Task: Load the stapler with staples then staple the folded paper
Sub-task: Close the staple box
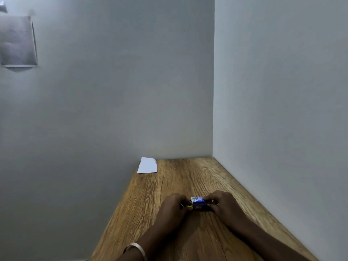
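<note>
Two bare hands meet near the middle of a wooden table (pixel 188 178) that runs away from the viewer into the corner of two plain grey walls. Between the hands sits a small blue and white staple box (pixel 197 200), lying on top of or just behind a dark stapler (pixel 202 207); too little of the stapler shows to tell them fully apart. The stapler's long axis runs left to right across the table, crosswise to the viewer, with a bit of yellow and a thin metal piece showing at its left end; which end is the front cannot be told. The left hand (pixel 174 205) is curled, its fingers closed around the left end by the yellow part. The right hand (pixel 225 204) is curled too, its fingertips pinching the right end beside the box. A pale metal bangle (pixel 136 248) circles the left wrist at the bottom edge. Well apart from the hands, at the far left corner of the table against the wall, lies the folded paper (pixel 147 165), white, flat, with one corner hanging a little over the table's left edge. High on the left wall hangs a grey sheet (pixel 17 41), blurred.
</note>
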{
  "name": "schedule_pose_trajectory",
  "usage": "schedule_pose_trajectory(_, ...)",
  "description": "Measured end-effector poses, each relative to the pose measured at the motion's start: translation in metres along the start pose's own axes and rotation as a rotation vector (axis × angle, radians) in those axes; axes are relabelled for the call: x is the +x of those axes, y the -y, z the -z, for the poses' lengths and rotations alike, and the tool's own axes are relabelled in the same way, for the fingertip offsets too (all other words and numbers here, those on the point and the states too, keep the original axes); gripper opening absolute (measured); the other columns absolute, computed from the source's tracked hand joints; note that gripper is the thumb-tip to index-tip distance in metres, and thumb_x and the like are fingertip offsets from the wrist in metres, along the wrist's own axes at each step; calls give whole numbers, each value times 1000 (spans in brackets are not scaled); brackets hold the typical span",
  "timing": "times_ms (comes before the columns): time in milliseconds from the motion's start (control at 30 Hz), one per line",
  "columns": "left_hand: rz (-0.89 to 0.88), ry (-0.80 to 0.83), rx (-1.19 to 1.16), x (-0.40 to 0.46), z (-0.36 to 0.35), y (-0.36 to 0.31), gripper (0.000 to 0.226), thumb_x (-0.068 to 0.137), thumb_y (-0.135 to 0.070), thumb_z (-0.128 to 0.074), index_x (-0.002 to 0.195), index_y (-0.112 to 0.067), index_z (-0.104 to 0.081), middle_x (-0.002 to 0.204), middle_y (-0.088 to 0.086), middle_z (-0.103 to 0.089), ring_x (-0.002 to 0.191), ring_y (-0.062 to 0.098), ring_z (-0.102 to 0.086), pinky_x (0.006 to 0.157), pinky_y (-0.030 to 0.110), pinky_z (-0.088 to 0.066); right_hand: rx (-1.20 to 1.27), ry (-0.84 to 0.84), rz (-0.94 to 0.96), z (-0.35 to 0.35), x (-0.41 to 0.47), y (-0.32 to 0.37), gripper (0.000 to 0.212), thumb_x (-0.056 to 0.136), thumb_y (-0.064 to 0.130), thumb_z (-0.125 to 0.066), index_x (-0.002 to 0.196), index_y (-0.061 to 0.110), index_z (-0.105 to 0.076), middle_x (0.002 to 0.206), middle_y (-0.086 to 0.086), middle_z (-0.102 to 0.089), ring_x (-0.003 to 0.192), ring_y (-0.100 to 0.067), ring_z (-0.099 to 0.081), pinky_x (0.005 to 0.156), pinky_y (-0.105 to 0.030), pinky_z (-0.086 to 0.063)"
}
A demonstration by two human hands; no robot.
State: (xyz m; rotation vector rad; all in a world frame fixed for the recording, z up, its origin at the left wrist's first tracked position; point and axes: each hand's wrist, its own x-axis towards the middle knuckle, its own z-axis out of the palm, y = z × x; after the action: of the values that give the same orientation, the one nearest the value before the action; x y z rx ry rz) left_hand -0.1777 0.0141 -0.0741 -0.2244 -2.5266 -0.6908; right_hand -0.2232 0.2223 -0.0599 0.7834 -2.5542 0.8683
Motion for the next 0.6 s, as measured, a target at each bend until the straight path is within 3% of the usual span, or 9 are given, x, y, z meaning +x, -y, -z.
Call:
schedule_pose_trajectory(433,87,-1,-65,118,-58,54,18,87,-27,-69,105,-30,-68,102,-10,-70,84,-4,-60,78,16,-54,-20,-20,-46,-30,111,-62,28,90,16,-68,117,18,-73,113,1,-73,102,-10,-63,87,-17,-45)
schedule_pose_trajectory(600,70,32,0,177,-74,79,18,87,-27,-69,104,-25,-68,103,-6,-69,91,6,-62,85,31,-56,-23,-33,-47,-47,168,-89,28,89,16,-69,116,19,-73,113,0,-73,101,-11,-64,88,-21,-47)
